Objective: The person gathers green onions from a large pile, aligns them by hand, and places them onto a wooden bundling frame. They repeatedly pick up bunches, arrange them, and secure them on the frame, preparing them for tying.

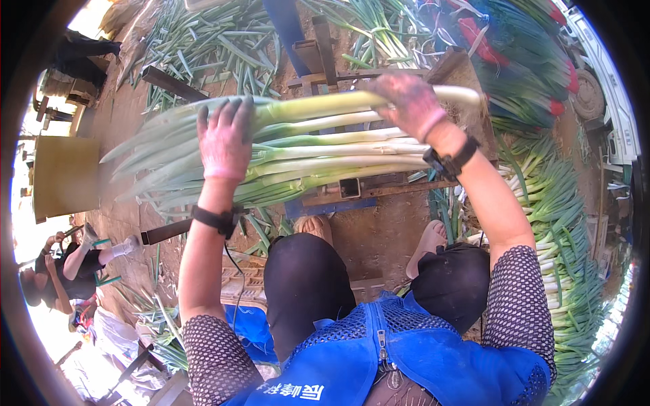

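Note:
A row of long green onions (335, 149) lies crosswise on a metal-framed stand (381, 190), leaves to the left and white stems to the right. My left hand (225, 139), in a pink and dark-grey glove, presses over the leaves with its fingers curled around some of them. My right hand (406, 104), gloved alike and blurred by motion, grips the pale stem of the farthest onion (325, 105). That onion's white root end sticks out past my right hand. A small square device (349, 188) sits on the stand's near side.
Trimmed leaves (218, 45) litter the ground ahead. Bundled onions (528, 66) with red wrapping are stacked far right; a long onion pile (563, 254) runs beside me. Metal bars (170, 83) jut out left. A plastic crate (244, 284) stands by my knee. Another person (71, 274) sits at left.

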### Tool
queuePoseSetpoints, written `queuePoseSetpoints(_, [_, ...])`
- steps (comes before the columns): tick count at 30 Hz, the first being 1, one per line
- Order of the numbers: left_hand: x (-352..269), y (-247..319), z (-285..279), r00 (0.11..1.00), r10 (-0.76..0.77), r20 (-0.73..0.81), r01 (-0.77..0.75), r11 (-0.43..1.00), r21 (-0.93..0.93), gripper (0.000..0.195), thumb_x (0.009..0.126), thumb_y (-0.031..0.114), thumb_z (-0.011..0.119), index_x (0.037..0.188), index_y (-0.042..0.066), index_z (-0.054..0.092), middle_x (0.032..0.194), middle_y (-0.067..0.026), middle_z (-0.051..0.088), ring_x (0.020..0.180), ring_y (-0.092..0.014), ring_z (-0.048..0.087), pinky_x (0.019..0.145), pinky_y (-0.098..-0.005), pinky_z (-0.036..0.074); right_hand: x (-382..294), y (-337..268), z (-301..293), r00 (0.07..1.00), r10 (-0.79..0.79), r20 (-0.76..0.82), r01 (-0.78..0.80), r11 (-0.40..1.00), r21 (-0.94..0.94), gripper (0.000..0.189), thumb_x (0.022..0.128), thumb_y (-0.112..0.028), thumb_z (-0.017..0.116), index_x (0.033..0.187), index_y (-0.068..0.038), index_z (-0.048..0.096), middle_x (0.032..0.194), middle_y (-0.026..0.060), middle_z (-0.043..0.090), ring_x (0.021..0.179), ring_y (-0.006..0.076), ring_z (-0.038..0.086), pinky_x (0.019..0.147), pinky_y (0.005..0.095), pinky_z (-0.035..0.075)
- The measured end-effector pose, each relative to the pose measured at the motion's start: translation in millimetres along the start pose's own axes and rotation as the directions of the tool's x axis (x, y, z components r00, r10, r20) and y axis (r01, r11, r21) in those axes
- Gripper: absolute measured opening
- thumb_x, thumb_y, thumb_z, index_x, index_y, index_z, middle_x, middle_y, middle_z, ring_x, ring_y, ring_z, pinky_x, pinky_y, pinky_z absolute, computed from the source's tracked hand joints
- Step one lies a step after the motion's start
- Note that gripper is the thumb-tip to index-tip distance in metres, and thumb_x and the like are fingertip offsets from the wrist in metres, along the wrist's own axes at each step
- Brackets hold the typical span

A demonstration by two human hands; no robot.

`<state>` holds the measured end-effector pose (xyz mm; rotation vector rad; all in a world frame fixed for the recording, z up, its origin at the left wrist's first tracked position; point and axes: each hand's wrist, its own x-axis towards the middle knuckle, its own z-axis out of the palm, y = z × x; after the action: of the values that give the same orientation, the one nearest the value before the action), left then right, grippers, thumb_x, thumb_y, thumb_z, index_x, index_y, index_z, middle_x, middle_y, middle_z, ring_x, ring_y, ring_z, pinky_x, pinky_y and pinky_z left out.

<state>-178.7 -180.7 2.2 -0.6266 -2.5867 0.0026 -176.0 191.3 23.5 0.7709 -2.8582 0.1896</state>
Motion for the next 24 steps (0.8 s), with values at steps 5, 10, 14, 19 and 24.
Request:
queuePoseSetpoints(5, [41.4, -6.2, 57.3, 0.878, -0.088, 0.471, 0.082, 0.996, 0.034, 0.059, 0.085, 0.027, 0.072, 0.141, 0.022, 0.052, 0.138, -0.0066, 0.059, 0.128, -0.028, 0.054, 0.117, -0.0506, 0.027, 39.5, 38.4, 57.7, 0.976, 0.182, 0.117, -0.171, 0.981, -0.093, 0.040, 0.090, -0.029, 0.068, 0.129, -0.026, 0.061, 0.122, 0.0059, 0.065, 0.116, 0.0276, 0.060, 0.103, 0.0446, 0.044])
queuePoseSetpoints(10, [29.1, 8.2, 116.2, 0.875, -0.168, 0.454, 0.173, 0.984, 0.030, 0.056, 0.088, 0.037, 0.070, 0.141, 0.024, 0.053, 0.134, -0.0058, 0.060, 0.128, -0.027, 0.055, 0.114, -0.0502, 0.032, 30.4, 57.1, 114.2, 0.850, 0.406, 0.336, -0.391, 0.913, -0.114, 0.045, 0.097, -0.047, 0.052, 0.131, -0.019, 0.061, 0.132, 0.0067, 0.063, 0.124, 0.0298, 0.056, 0.107, 0.0511, 0.038])
queuePoseSetpoints(14, [36.6, -10.6, 122.4, 0.769, -0.126, 0.626, 0.199, 0.979, -0.048, 0.051, 0.090, 0.043, 0.068, 0.136, 0.024, 0.059, 0.131, -0.0073, 0.062, 0.124, -0.029, 0.056, 0.106, -0.0454, 0.041, 21.9, 63.1, 121.1, 0.866, 0.365, 0.342, -0.349, 0.931, -0.110, 0.039, 0.098, -0.045, 0.051, 0.123, -0.020, 0.067, 0.127, 0.0095, 0.066, 0.120, 0.0306, 0.060, 0.103, 0.0478, 0.042])
queuePoseSetpoints(19, [52.0, -6.3, 128.5, 0.697, -0.155, 0.700, 0.170, 0.984, 0.048, 0.055, 0.092, 0.046, 0.064, 0.141, 0.024, 0.054, 0.133, -0.0104, 0.061, 0.126, -0.031, 0.055, 0.108, -0.0488, 0.038, 26.1, 57.0, 114.1, 0.827, 0.400, 0.396, -0.415, 0.908, -0.050, 0.044, 0.100, -0.050, 0.046, 0.122, -0.018, 0.067, 0.123, 0.0126, 0.067, 0.117, 0.0335, 0.060, 0.103, 0.0465, 0.042])
queuePoseSetpoints(24, [36.1, 2.4, 129.6, 0.729, -0.173, 0.663, 0.149, 0.984, 0.093, 0.063, 0.094, 0.047, 0.062, 0.150, 0.024, 0.044, 0.149, -0.0115, 0.049, 0.139, -0.032, 0.044, 0.115, -0.0510, 0.030, 21.3, 43.0, 106.3, 0.851, 0.397, 0.344, -0.390, 0.916, -0.094, 0.045, 0.098, -0.045, 0.053, 0.132, -0.017, 0.060, 0.131, 0.0116, 0.062, 0.126, 0.0328, 0.054, 0.107, 0.0470, 0.040])
